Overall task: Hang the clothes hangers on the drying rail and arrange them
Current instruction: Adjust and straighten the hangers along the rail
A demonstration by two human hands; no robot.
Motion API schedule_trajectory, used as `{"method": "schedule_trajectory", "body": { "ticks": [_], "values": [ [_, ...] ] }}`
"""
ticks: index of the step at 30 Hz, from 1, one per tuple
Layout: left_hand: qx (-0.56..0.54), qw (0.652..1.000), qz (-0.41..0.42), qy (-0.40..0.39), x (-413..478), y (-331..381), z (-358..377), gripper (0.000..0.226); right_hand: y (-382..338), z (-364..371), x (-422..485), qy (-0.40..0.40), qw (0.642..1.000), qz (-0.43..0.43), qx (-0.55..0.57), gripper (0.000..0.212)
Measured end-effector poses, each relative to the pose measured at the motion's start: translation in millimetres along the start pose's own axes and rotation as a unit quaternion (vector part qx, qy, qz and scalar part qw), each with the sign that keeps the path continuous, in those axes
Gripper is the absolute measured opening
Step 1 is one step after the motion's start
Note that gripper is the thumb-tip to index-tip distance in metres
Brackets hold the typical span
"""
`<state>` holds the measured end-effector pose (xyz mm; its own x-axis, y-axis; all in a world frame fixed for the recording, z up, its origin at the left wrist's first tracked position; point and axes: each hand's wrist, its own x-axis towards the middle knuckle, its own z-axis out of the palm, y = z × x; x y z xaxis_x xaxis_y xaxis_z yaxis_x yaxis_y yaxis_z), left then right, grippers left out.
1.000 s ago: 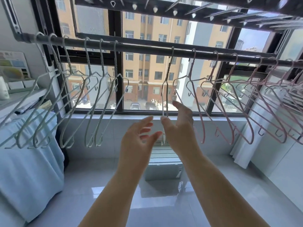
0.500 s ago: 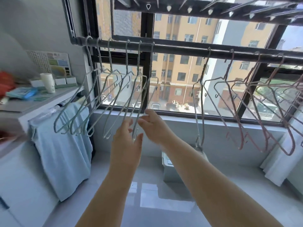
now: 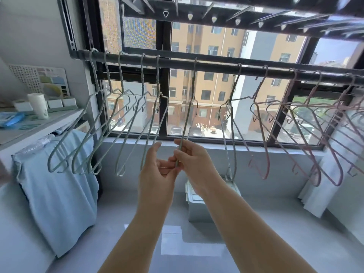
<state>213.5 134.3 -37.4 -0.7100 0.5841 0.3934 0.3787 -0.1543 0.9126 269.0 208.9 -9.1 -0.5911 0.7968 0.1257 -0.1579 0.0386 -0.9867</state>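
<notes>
A glossy pale-grey tiled floor (image 3: 177,243) is shown along the bottom of the frame, below a wide window with a dark metal frame (image 3: 165,95). Tan apartment blocks are visible through the glass. At the left of the frame, a white counter (image 3: 39,125) carries a white cylindrical cup (image 3: 38,105), and a light-blue cloth (image 3: 59,194) is draped below its edge. A white plastic box (image 3: 197,205) stands on the floor at centre, partly hidden by the right forearm.

The dark round metal drying rail (image 3: 216,65) crosses the upper half of the frame from left to right. Five pale grey-green wire hangers (image 3: 121,83) are hooked on its left part, close together and tilted. Pink wire hangers (image 3: 263,134) are hooked on its right part.

One thin grey-green wire hanger (image 3: 188,119) is hooked on the rail at upper centre and is seen almost edge-on. Its lower end is pinched between the thumb and curled fingers of the right hand (image 3: 193,162) at the centre of the frame. The left hand (image 3: 157,170) is held just beside it, thumb raised and fingers half curled, with its fingertips meeting the right hand at the wire. Whether the left fingers grip the wire cannot be told.

All hangers are of slender coated wire with small notches at the shoulders.
</notes>
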Motion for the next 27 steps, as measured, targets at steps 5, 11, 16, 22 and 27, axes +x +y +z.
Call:
{"method": "schedule_trajectory", "body": {
  "ticks": [5, 11, 16, 22, 27],
  "values": [
    [-0.024, 0.999, -0.004, -0.034, -8, 9, 18, 0.066, -7, -22, -11, 0.021, 1.0, -0.005, 0.003, 0.023],
    [-0.034, 0.998, -0.002, -0.054, -15, 12, 30, 0.067, -11, -35, -20, 0.029, 1.0, -0.002, -0.003, 0.022],
    [-0.035, 0.998, 0.005, -0.055, -18, 13, 33, 0.066, -12, -41, -21, 0.024, 1.0, 0.001, -0.011, 0.021],
    [-0.032, 0.998, 0.005, -0.053, -19, 15, 36, 0.061, -13, -42, -22, 0.031, 0.999, 0.009, 0.011, 0.022],
    [-0.029, 0.998, 0.006, -0.049, -18, 18, 37, 0.057, -16, -44, -21, 0.034, 0.999, 0.019, 0.012, 0.02]
  ]
}}
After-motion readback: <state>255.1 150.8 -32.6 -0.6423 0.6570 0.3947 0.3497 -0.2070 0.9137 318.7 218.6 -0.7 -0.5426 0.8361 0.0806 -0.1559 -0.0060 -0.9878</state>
